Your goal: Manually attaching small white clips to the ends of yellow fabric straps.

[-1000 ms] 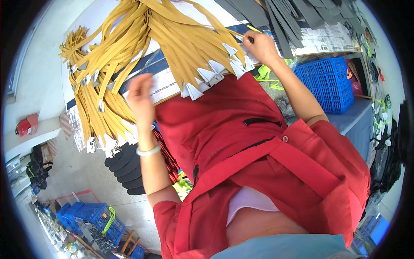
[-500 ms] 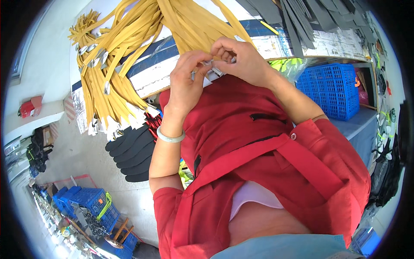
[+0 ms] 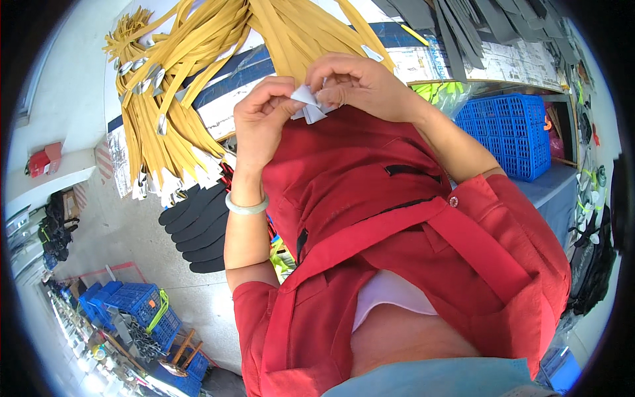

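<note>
My left hand (image 3: pixel 261 126) and my right hand (image 3: pixel 367 86) meet at the near edge of the table, each with thumb and fingers pinched. Between them they grip a small folded white slip (image 3: pixel 308 106), whose pointed corners stick out below the fingertips. Just behind it, a fan of mustard-yellow straps (image 3: pixel 291 46) spreads over the table; whether the slip is attached to one of them is hidden by my fingers. To the left lies another bundle of yellow straps (image 3: pixel 188 46), some hanging over the edge with white ends (image 3: pixel 192 177).
Dark grey strips (image 3: pixel 456 40) lie at the table's right. Below them are neon-yellow items in clear plastic (image 3: pixel 440 92) and a blue crate (image 3: pixel 506 135). Black curved pieces (image 3: pixel 198 228) hang or stack below the table's left. More blue crates (image 3: pixel 142 308) stand at lower left.
Both hands have moved slightly, the left one leftward and lower. The white slip, mostly covered before, now shows clearly between my fingertips.
</note>
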A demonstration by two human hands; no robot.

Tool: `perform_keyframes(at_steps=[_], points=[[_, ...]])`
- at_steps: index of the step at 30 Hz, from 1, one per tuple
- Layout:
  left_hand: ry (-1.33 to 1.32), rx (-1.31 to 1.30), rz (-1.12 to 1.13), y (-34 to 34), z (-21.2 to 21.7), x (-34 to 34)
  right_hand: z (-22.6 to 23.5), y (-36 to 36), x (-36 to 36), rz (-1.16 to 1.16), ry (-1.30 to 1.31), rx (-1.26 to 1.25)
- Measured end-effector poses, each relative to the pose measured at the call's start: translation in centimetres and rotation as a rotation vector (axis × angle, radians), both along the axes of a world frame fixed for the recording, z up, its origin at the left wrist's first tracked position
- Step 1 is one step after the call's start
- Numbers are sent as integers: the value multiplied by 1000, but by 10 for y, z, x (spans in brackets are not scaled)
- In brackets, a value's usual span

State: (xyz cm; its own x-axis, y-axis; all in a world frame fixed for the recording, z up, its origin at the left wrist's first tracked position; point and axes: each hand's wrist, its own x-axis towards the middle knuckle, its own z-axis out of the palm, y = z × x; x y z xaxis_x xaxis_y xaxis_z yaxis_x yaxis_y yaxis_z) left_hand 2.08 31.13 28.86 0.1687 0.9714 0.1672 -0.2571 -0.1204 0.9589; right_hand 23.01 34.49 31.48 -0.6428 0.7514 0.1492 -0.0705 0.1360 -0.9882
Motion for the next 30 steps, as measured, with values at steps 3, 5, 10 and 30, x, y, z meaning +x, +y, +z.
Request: perform_keyframes(at_steps=[3, 5, 10, 30], points=[[50, 57, -13, 1, 12, -1, 5, 3, -8, -18, -82, -29], [17, 53, -46, 3, 13, -4, 7, 9, -11, -34, -44, 293], [-200, -43, -138, 4, 13, -10, 20, 20, -12, 83, -128, 216], [-95, -60, -59, 8, 17, -21, 11, 45, -29, 241, -129, -62]])
